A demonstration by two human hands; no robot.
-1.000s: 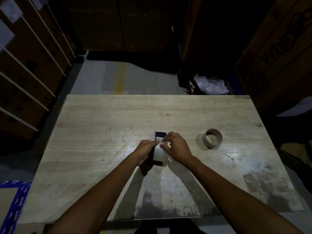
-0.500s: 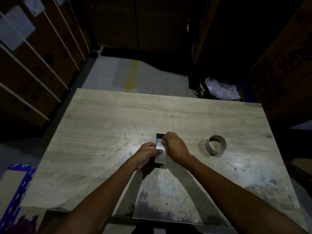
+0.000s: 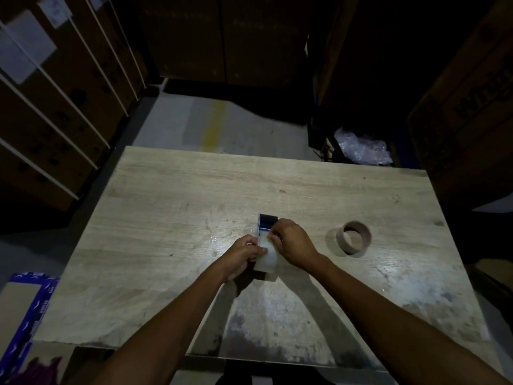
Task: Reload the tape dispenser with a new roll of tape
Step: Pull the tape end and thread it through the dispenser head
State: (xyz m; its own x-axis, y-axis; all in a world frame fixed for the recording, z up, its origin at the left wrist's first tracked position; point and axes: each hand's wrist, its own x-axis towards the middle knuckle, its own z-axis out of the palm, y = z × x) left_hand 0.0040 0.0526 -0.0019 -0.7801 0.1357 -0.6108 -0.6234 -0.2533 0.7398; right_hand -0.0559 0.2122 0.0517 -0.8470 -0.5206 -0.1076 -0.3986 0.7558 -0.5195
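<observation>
A small tape dispenser [image 3: 267, 229], dark blue at its far end, stands in the middle of the wooden table [image 3: 172, 207]. A whitish roll of tape [image 3: 268, 259] sits in its near part. My left hand [image 3: 244, 252] grips the dispenser's left side. My right hand [image 3: 291, 241] rests over its right side, with the fingertips pinched on the top of the roll. A brown cardboard tape core [image 3: 355, 237] lies on its side to the right, clear of both hands.
Stacked cardboard boxes [image 3: 55, 87] rise at the left, and more boxes [image 3: 466, 115] at the right. A clear plastic bag [image 3: 363, 148] lies on the floor behind the table. A blue-edged flat box [image 3: 25, 304] lies by the table's near left corner.
The camera has shifted, so the table sits a little differently in view. My right fingers have moved slightly along the top of the roll. Both hands stay on the dispenser.
</observation>
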